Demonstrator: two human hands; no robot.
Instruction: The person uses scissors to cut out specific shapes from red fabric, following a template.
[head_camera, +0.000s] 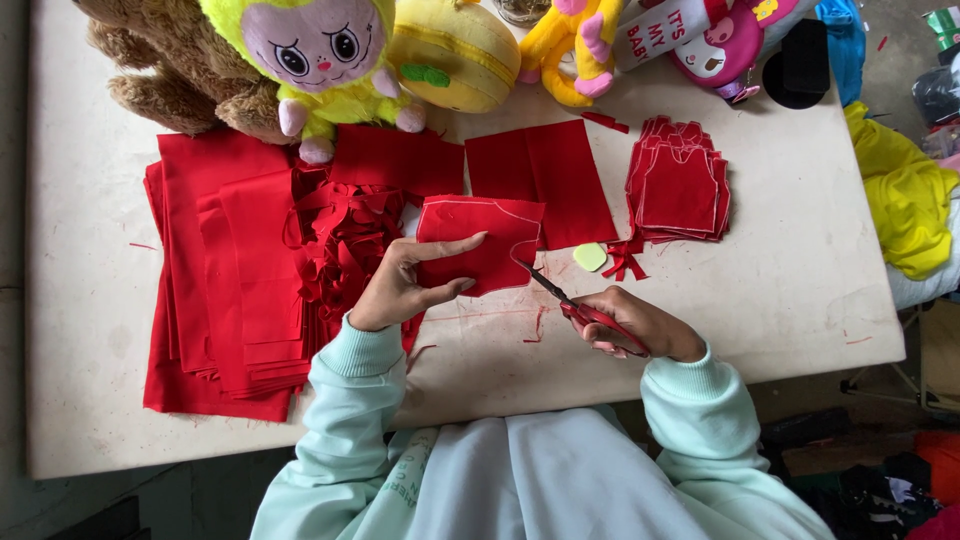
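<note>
Mint fleece sleeves frame our hands: left hand (395, 290) pinches a chalk-marked red fabric piece (482, 245) flat on the white table (800, 270); right hand (640, 325) grips red-handled scissors (580, 305), blades seemingly parted at its edge. Stacked red cloth (225, 270), scraps (345, 235), plush toys (320, 60) and cut pieces (680, 185) crowd around.

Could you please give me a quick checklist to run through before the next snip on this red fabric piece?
1. Left hand holds the red fabric piece firmly between thumb and fingers: ok.
2. Right hand grips the scissors by the red handles: ok.
3. Scissor tips meet the piece at its right edge, by the white chalk line: ok.
4. Left fingers are away from the blades: ok.
5. Blades open enough for a cut: cannot tell.
6. Stack of cut pieces lies apart from the cutting spot: ok.
</note>
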